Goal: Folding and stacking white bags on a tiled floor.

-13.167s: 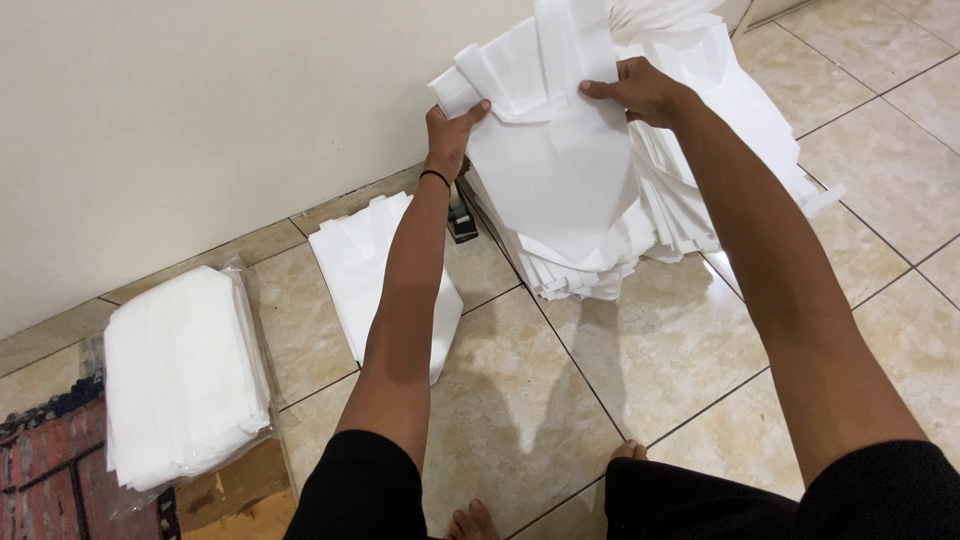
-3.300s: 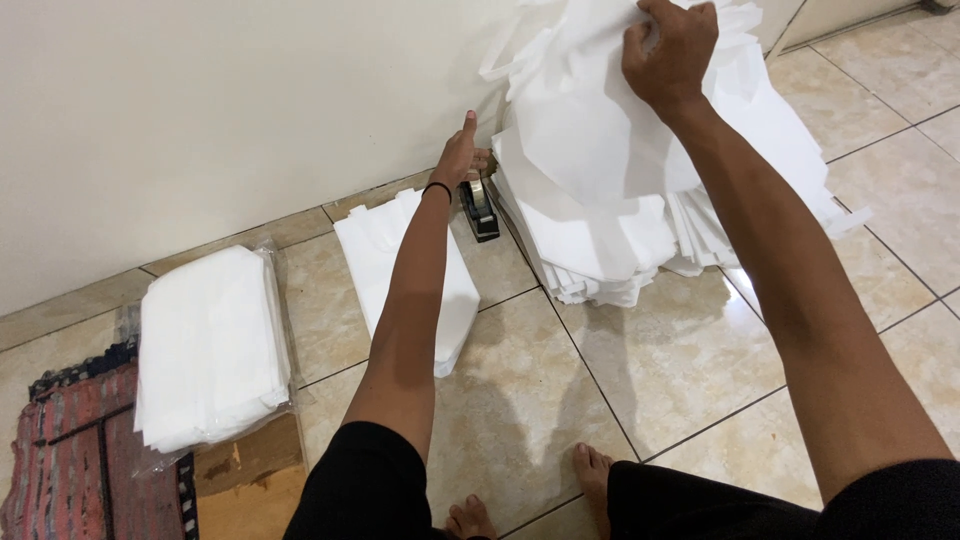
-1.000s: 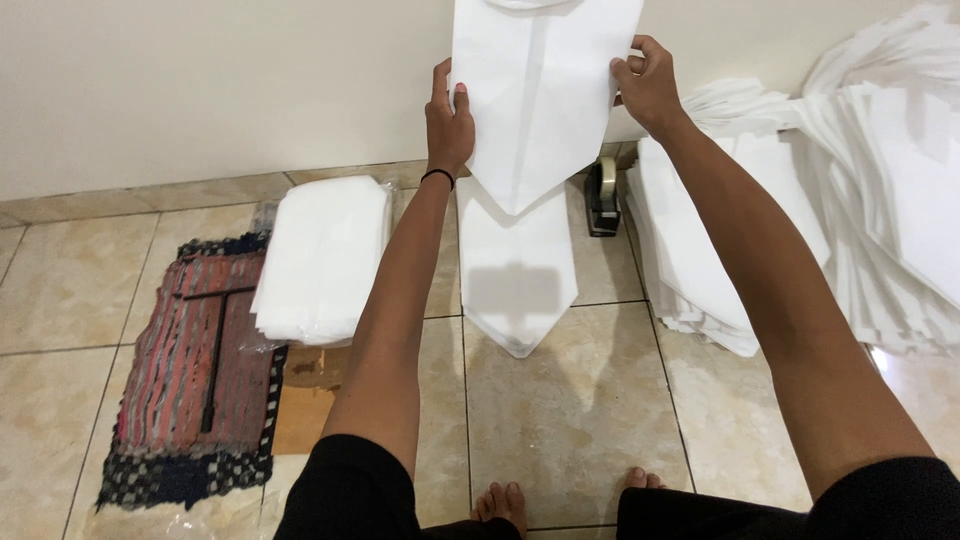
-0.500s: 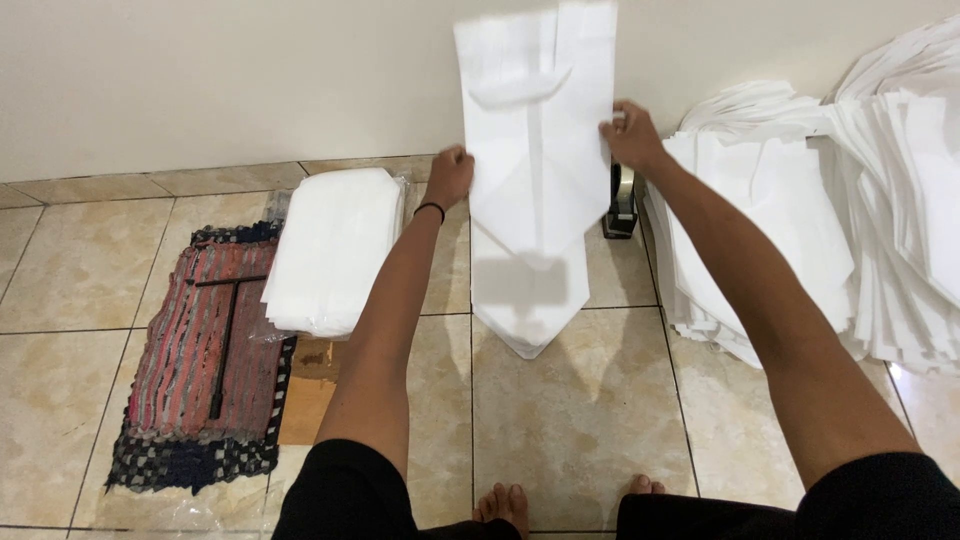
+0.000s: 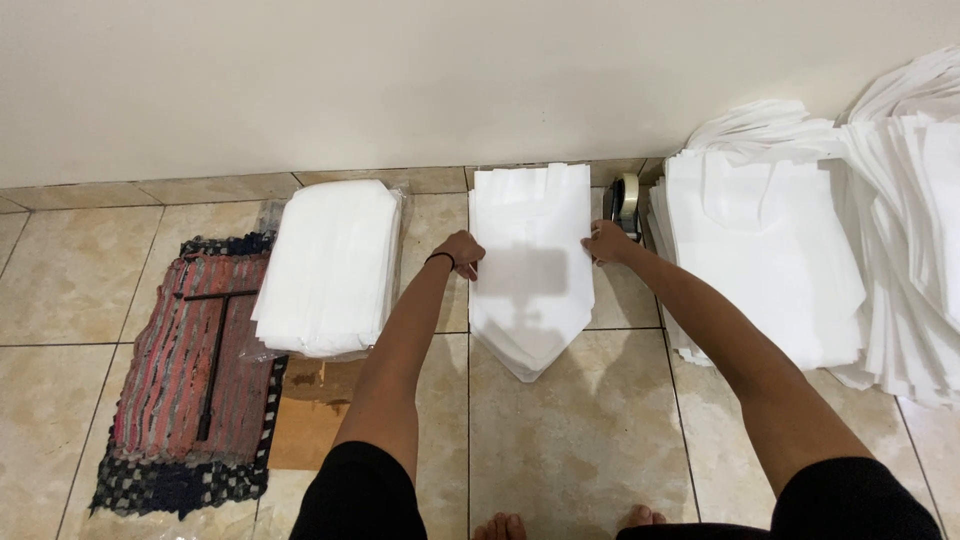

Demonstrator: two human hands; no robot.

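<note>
A white folded fabric bag (image 5: 530,260) lies on top of a small stack of the same bags on the tiled floor, its pointed end towards me. My left hand (image 5: 462,252) grips its left edge. My right hand (image 5: 604,241) grips its right edge. Both arms reach forward from my knees. A dark band circles my left wrist.
A wrapped pile of white sheets (image 5: 330,265) lies to the left, partly on cardboard (image 5: 308,418). A striped rug (image 5: 190,372) with a black T-shaped tool (image 5: 215,350) lies further left. A tape dispenser (image 5: 625,200) stands by the wall. Large heaps of white bags (image 5: 800,260) fill the right.
The bag that I held up against the wall has come down flat onto the stack. Both hands lowered with it and still hold its edges.
</note>
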